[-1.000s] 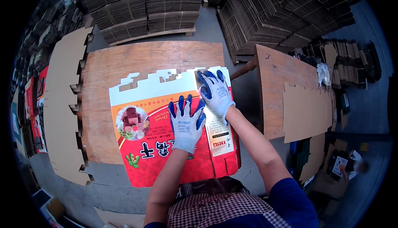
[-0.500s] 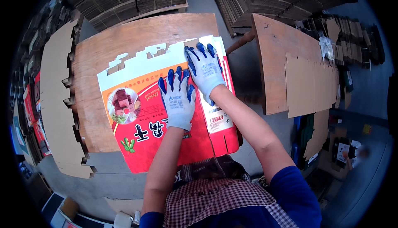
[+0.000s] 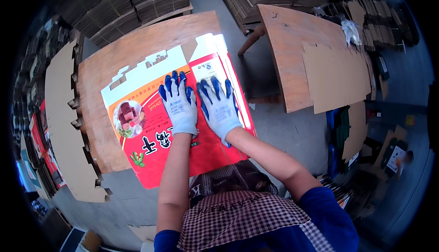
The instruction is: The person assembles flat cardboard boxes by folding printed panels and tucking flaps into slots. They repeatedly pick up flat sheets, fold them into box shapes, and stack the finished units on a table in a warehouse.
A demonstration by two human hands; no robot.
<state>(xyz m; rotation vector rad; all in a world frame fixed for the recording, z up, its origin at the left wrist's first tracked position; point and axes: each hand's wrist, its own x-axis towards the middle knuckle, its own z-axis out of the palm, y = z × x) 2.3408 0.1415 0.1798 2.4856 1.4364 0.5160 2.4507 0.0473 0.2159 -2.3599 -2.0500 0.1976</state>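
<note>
A flat printed carton blank [image 3: 155, 167], mostly red with an orange band and white notched flaps along its far edge, lies on a wooden table. My left hand [image 3: 179, 108], in a white work glove with blue fingertips, rests palm down on the blank's middle with its fingers stretched out. Beside it, my right hand [image 3: 219, 110] wears a matching glove. It lies flat over the crease between the red panel and the white-labelled side panel, fingers spread. Both hands press on the surface and hold nothing. The near edge of the blank reaches my checked apron [image 3: 242, 215].
The wooden table [image 3: 196, 25] extends beyond the blank. Brown cardboard sheets stand at the left [image 3: 64, 124]. A second table [image 3: 286, 41] at right bears a plain cardboard sheet [image 3: 336, 75] and clear plastic [image 3: 350, 32]. Bundled cardboard stacks [image 3: 157, 0] fill the back. Another person [image 3: 404, 158] is far right.
My right hand has slid back toward me from the white far flap onto the label area. My left hand stays on the red panel. The whole view has shifted slightly.
</note>
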